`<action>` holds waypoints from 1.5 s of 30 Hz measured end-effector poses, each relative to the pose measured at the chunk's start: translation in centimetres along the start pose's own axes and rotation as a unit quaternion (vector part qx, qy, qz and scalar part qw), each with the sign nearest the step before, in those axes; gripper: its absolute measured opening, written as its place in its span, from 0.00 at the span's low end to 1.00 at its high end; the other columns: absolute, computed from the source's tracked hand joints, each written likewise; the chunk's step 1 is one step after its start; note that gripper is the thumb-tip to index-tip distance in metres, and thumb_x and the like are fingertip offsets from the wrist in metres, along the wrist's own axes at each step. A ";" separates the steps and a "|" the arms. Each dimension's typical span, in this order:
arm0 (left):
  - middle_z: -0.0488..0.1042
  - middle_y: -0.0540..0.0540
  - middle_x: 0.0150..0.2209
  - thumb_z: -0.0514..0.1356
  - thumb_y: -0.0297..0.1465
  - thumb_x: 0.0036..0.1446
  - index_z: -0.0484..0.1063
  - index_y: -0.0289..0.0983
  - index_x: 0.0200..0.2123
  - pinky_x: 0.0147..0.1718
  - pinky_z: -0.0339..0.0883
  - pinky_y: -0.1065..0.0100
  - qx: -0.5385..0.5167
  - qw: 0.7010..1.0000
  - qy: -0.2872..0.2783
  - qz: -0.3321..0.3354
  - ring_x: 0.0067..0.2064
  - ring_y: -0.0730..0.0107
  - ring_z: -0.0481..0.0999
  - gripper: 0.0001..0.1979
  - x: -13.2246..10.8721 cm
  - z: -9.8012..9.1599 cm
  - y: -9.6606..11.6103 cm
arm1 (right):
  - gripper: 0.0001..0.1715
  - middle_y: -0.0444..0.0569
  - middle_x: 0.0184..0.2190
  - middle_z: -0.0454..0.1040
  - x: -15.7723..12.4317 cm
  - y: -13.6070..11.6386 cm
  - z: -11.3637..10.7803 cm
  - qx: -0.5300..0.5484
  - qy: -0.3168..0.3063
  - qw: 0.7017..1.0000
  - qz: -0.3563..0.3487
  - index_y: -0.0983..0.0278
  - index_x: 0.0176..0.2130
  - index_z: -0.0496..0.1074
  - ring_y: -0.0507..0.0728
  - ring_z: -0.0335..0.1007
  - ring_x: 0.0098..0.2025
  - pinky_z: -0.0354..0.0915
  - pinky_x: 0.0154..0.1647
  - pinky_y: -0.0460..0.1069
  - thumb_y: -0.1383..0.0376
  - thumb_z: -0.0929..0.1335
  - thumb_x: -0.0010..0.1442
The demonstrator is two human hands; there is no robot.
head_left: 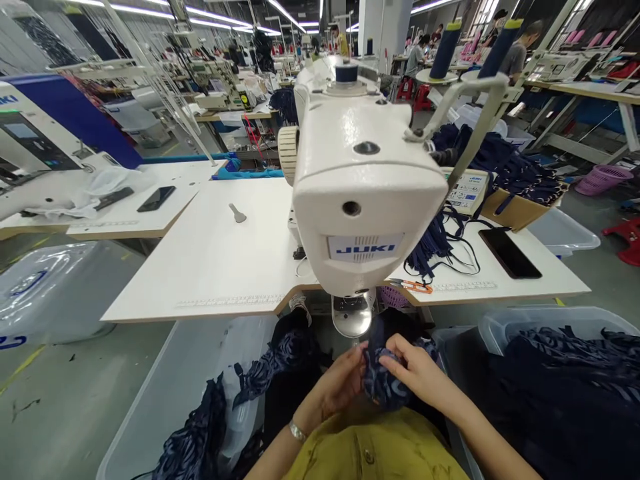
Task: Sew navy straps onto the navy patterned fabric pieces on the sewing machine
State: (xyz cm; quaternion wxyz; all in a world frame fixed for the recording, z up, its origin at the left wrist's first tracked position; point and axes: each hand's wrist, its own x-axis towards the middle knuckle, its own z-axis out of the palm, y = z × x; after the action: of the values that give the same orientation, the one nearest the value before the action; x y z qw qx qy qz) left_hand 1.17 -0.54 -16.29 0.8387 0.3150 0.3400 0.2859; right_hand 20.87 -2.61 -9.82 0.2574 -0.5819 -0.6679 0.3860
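Both hands are close together in front of my body, just below the arm of a white sewing machine (365,180). A dark navy patterned fabric piece (385,383) is between them. My right hand (413,367) grips it from the right, thumb pressed on top. On its left edge, my left hand (345,377) pinches the cloth with bent fingers. The metal needle-end guard (353,317) of the machine is right above the cloth. Part of the piece is hidden behind my fingers.
Clear plastic bins with dark garment pieces stand at the left (150,400) and right (565,373). On the white table (220,267) lies a small metal tool (237,213). Orange thread snips (413,286), navy straps (433,247) and a black phone (510,253) lie right of the machine.
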 end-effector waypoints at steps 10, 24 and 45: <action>0.77 0.46 0.31 0.64 0.46 0.53 0.73 0.36 0.37 0.33 0.72 0.66 0.024 0.979 0.177 0.098 0.32 0.66 0.77 0.18 -3.8 0.5 6.7 | 0.20 0.54 0.48 0.72 -0.1 -2.0 -2.0 -0.105 0.047 0.991 -0.062 0.60 0.50 0.66 0.63 0.70 0.49 0.67 0.49 0.57 0.55 0.67 0.61; 0.78 0.49 0.32 0.61 0.38 0.57 0.70 0.42 0.52 0.26 0.73 0.71 0.430 0.830 0.211 0.287 0.27 0.69 0.77 0.19 -7.3 6.8 12.7 | 0.09 0.43 0.28 0.73 1.1 -8.7 -2.1 0.056 0.097 0.990 -0.089 0.60 0.34 0.70 0.53 0.69 0.31 0.65 0.32 0.46 0.57 0.65 0.62; 0.67 0.44 0.60 0.54 0.34 0.66 0.65 0.41 0.58 0.65 0.31 0.58 0.783 0.391 0.193 0.443 0.62 0.64 0.63 0.18 -5.7 4.3 11.2 | 0.15 0.49 0.41 0.73 5.3 -6.2 -3.4 0.005 0.108 0.982 -0.155 0.58 0.52 0.68 0.58 0.69 0.46 0.64 0.50 0.55 0.61 0.61 0.66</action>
State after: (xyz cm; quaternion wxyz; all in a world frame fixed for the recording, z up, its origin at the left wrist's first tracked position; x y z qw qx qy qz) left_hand -2.05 1.24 -3.52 -0.1112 0.8754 0.3792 0.2784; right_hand 19.01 3.10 -3.40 0.3871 -0.5083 -0.7167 0.2796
